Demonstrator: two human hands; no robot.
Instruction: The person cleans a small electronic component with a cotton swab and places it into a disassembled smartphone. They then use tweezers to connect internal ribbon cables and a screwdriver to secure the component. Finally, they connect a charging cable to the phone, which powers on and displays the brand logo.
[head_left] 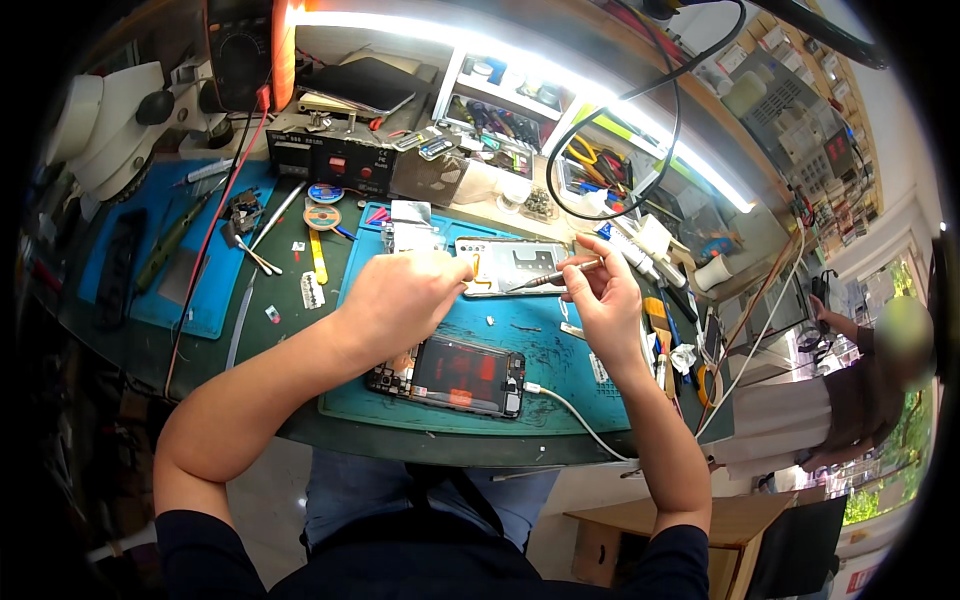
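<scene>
Some pliers (pixel 582 152) sit in a bin (pixel 568 187), right grip (pixel 606 302) pinches a pen-like tool (pixel 553 279), long axis crosswise, tip left, can't tell about left grip (pixel 400 302).

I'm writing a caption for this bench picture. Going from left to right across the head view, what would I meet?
White microscope, cotton swabs, yellow strip, opened phone, right hand, brush, another person.

Bright tube light (pixel 500 48) glaring white — daylight from window (pixel 885 492) at right — edges bent, corners black
</scene>
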